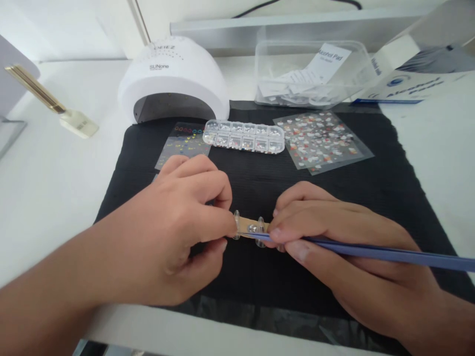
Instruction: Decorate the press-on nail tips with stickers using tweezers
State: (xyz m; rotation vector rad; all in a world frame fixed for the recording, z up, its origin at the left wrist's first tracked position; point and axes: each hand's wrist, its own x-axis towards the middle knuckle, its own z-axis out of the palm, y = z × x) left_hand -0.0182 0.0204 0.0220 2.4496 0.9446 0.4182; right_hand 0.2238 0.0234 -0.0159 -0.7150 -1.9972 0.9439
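My left hand (174,227) is closed, thumb and fingers pinching the left end of a light wooden stick (245,222). Clear false nail tips (261,225) sit across the stick, one right at my left fingertips. A small silvery round piece (253,228) lies beside one tip. In my right hand (341,222) are slim blue tweezers (374,252), gripped between thumb and fingers. Their points reach left over the stick, close to the nail tip by my left fingers. Both ends of the stick are hidden by my hands.
A black mat (245,183) lies under my hands. Behind stand a white nail lamp (174,74), a divided clear case of gems (244,137), sticker sheets (322,141), a clear tub (311,74) of alcohol pads and their box (411,89). A gold-handled brush (52,101) is at left.
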